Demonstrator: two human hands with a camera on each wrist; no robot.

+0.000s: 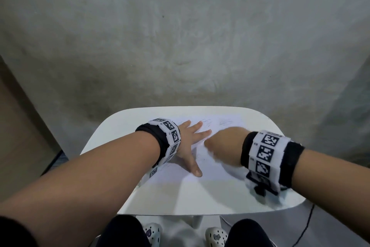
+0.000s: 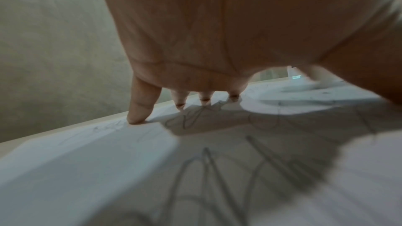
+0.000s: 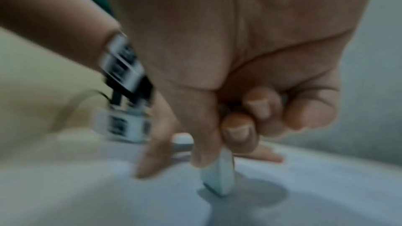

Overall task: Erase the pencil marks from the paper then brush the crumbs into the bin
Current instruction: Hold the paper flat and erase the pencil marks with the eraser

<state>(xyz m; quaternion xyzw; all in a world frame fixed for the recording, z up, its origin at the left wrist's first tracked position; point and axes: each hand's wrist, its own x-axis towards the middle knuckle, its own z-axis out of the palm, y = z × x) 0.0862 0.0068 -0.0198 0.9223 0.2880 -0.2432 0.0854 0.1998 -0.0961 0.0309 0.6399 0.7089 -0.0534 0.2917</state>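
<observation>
From the head, the left hand point(image 1: 189, 142) lies flat, fingers spread, on the paper point(image 1: 216, 168); the right hand point(image 1: 224, 146) is beside it. At the left wrist, pencil marks point(image 2: 208, 169) sit under the palm. At the right wrist, curled fingers point(image 3: 238, 131) pinch an eraser point(image 3: 217, 176) touching the paper. Rubbing hard could crumple it. No bin shows.

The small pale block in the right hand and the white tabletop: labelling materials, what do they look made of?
The pale block looks like matte rubber or vinyl eraser, though blurred. The white tabletop seems smooth plastic or painted board, given its soft sheen and rounded corners.
</observation>
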